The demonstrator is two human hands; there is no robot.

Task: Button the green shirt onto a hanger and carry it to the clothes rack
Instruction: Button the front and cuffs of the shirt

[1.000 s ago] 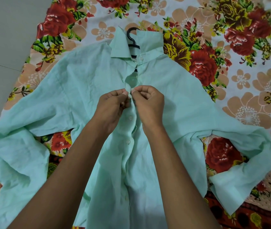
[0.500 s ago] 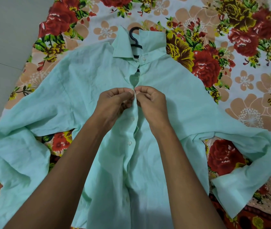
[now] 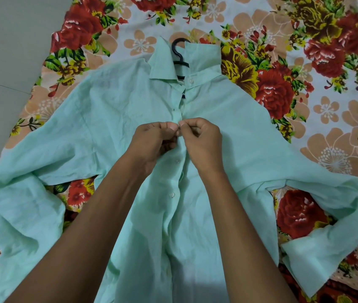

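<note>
- While it lies flat, front side up, on a floral bedsheet (image 3: 326, 132), the green shirt (image 3: 108, 132) runs lengthwise from the collar at the far end to the hem nearest the camera, so its long axis points straight away from the person.
- Its two sleeves spread out to left and right, each bent back toward the near edge, the right cuff folded over on the sheet.
- A black hanger (image 3: 179, 55) sits inside the neck; only its hook and a short part below show between the open collar points, the hook pointing away from the person.
- Both forearms reach forward over the lower half of the shirt, roughly parallel, and converge on the button strip at chest height.
- The left hand (image 3: 151, 141) is knuckles-up, its fingers (image 3: 171, 126) curled and pinching the left edge of the strip.
- The right hand (image 3: 202, 138) mirrors it, its fingers curled and pinching the facing edge; the two thumbs almost touch at one point on the strip.
- Below the hands two white buttons (image 3: 172, 195) show along the strip, and one sits at the collar stand.
- Bare grey floor (image 3: 9, 51) shows beyond the sheet at the upper left.
</note>
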